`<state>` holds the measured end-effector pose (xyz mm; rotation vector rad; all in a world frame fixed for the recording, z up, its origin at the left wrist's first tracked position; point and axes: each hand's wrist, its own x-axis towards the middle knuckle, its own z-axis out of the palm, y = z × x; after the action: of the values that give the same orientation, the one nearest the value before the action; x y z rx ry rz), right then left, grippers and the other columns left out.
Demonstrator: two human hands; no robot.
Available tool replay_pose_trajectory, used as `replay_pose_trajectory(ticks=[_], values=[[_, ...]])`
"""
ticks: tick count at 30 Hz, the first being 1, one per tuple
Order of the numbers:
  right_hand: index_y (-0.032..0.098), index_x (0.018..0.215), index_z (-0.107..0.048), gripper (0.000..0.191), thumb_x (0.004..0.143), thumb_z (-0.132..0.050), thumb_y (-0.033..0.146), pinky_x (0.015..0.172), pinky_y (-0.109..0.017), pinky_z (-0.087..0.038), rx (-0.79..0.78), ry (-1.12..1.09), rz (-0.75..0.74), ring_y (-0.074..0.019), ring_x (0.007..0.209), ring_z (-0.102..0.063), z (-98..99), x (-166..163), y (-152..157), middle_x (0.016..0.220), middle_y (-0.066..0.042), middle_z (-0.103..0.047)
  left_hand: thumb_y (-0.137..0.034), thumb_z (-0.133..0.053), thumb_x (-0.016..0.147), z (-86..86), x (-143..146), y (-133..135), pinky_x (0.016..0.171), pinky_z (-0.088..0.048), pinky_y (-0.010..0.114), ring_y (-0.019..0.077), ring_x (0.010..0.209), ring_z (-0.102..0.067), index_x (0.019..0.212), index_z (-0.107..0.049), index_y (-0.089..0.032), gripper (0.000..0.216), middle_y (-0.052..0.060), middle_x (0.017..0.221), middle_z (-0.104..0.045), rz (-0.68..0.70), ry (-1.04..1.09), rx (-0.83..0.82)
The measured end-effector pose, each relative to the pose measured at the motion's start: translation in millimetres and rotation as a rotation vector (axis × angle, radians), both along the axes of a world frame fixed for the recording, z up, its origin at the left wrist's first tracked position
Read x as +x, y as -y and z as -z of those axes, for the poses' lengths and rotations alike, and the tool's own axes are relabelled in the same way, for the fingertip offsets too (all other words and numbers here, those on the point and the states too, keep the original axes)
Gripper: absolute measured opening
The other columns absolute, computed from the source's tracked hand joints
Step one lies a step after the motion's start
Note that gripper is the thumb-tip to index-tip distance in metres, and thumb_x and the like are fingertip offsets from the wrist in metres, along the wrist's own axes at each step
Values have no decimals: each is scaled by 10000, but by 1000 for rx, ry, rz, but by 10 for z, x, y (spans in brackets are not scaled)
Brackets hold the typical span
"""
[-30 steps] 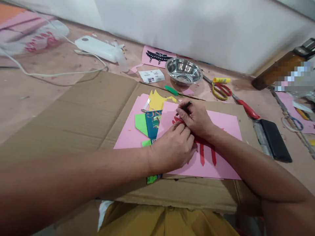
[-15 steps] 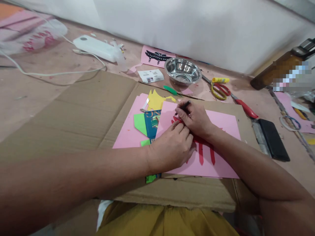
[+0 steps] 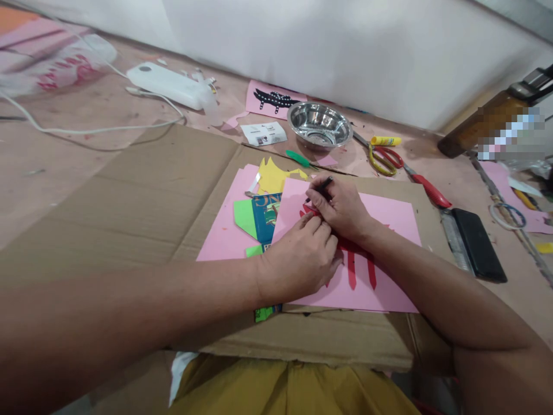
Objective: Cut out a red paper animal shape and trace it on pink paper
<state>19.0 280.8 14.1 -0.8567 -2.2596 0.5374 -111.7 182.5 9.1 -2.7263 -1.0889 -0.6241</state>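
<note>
A slim black pen-like stick (image 3: 325, 183) slants up from my right hand (image 3: 343, 204), whose fingers are closed around it; I cannot tell its exact kind. Its lower end is close to the head end of a red paper animal cutout (image 3: 351, 270) with pointed legs. The cutout lies on a pink paper sheet (image 3: 393, 282). My left hand (image 3: 305, 256) has its fingers bent and pressed together on the cutout, right beside my right hand. Both hands and the right forearm hide much of the red shape.
Brown cardboard (image 3: 142, 196) lies beneath the papers. Beyond are a steel bowl (image 3: 319, 124), a green-handled tool (image 3: 298, 158), scissors (image 3: 382, 161) and a yellow glue stick (image 3: 386, 140). A red-handled tool (image 3: 434, 191), black phone-like slab (image 3: 478, 245) and brown bottle (image 3: 479, 121) are rightward.
Both hands keep almost the same pose on the red cutout, with the black stick still held. The whole view has shifted very slightly.
</note>
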Motion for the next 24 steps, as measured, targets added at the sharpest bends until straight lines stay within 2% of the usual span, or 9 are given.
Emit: replay_pose_trajectory(ticks=[12, 24], values=[[208, 829, -530, 140, 928, -492, 300, 698, -317, -444, 40, 5, 5, -171, 707, -576, 8, 13, 9, 773, -29, -639, -295, -478, 955, 11, 2, -14, 855, -503, 429, 296, 869, -632, 917, -694, -80, 308, 161, 887, -691, 0, -4, 6], [212, 842, -535, 154, 938, -493, 324, 691, -314, -443, 0, 4, 3, -168, 706, -571, 14, 6, 1, 771, -23, -641, -298, -483, 951, 8, 4, -15, 853, -503, 433, 300, 864, -629, 901, -695, -86, 304, 163, 880, -690, 2, -3, 1]])
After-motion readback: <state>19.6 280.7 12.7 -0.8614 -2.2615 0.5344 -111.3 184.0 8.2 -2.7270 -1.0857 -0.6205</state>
